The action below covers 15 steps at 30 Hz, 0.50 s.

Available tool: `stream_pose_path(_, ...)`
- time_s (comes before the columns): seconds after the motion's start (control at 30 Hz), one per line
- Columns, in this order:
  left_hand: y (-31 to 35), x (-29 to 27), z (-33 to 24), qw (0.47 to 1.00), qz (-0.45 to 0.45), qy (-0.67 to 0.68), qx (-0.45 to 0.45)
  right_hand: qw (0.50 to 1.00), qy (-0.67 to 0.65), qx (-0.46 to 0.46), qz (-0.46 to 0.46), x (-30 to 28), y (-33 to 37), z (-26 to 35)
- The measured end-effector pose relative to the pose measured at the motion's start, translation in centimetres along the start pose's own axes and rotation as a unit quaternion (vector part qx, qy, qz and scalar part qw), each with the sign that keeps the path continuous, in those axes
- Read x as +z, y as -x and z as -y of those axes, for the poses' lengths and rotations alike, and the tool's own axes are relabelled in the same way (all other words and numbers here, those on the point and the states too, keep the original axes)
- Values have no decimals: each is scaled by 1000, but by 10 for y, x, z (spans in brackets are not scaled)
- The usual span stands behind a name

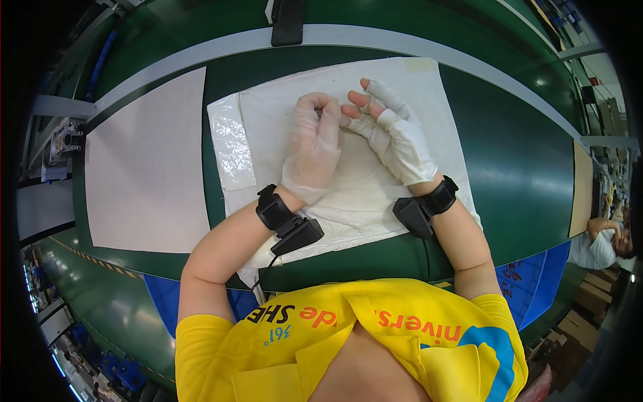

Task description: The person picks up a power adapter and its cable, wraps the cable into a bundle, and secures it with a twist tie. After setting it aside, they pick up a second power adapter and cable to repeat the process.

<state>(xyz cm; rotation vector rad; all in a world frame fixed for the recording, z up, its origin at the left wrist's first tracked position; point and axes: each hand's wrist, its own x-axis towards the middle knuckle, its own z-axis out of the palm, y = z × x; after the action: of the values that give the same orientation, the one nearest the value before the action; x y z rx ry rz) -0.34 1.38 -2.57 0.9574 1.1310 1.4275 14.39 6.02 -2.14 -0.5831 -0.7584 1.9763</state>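
My left hand [313, 147], in a thin translucent glove, is raised over a white cloth [368, 208]. Its fingers curl inward and press together; anything held between them is hidden. Close on its right is my right hand [400, 137], in a white glove with bare fingertips. Those fingers are bent but apart, with nothing visible in them, and the lowest fingertips come right up to the left hand; whether they touch it I cannot tell. Both wrists carry black strapped devices, the left one [298, 234] with a cable and the right one [415, 216].
A clear plastic sheet [231, 144] lies on the cloth's left side. Left of it, a pale board [147, 167] rests on the green table [516, 167]. A grey rail [375, 39] curves along the far edge. Blue bins [539, 285] stand below; another person [596, 244] is far right.
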Motion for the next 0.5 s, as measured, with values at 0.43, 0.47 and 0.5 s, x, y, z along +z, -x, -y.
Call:
stream_pose_path(0.43,5,0,-1,998,43,36,-2,999,49,23,6,0,9,-1)
stream_pose_path(0.47,4,1,-1,998,43,36,-2,999,48,23,6,0,9,-1)
stream_pose_path(0.5,4,1,0,998,46,45,-3,999,47,26,8,-2,9,-1)
